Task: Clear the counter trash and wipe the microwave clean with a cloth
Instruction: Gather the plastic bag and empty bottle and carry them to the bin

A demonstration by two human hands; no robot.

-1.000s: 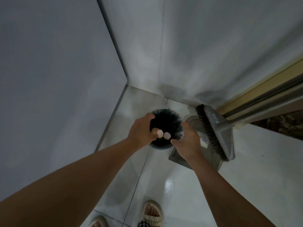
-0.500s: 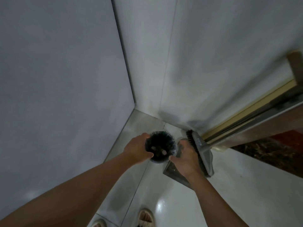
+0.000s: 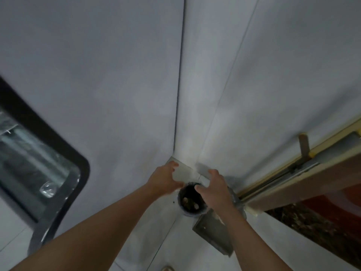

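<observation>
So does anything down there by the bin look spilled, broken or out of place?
Nothing much stands out. The trash bin stands upright in the corner with a few pale scraps inside, and both hands, left hand and right hand, hover open above it. A few dark specks dot the floor left of the bin.

Trash bin (image 3: 192,204) in the floor corner, dustpan (image 3: 214,235) just right, small scraps (image 3: 190,204) inside the bin.

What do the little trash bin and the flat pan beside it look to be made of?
The trash bin: probably plastic, with a dark glossy liner bag crinkling at its rim. The dustpan: likely grey plastic with a matte, scuffed, dusty face. Blur leaves both uncertain.
</observation>
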